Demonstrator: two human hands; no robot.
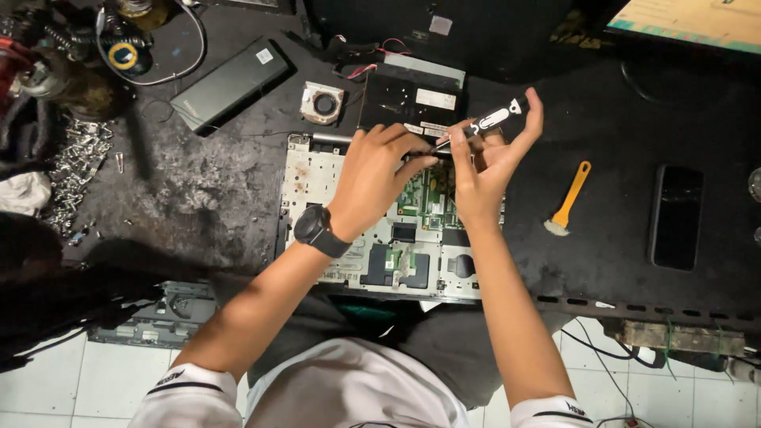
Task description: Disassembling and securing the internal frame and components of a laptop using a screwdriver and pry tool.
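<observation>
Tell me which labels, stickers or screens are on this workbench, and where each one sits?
Phone: right side of bench, dark blank screen, black rectangle.
Battery pack: upper left, long and black, with a small white label at its far end.
Black component: behind the open laptop, white rectangular sticker on top.

both hands, screwdriver (493, 119), open laptop (317, 170)

Black-and-white screwdriver (493, 119) between the fingers (460, 158); black wristwatch (315, 227) on the left wrist. Under the fingers, silver-white laptop chassis (317, 178) with green circuit board (428, 198) and black patches. Right of the fingers, yellow-handled brush (569, 198), black phone (676, 215), dusty black table (198, 182).
</observation>
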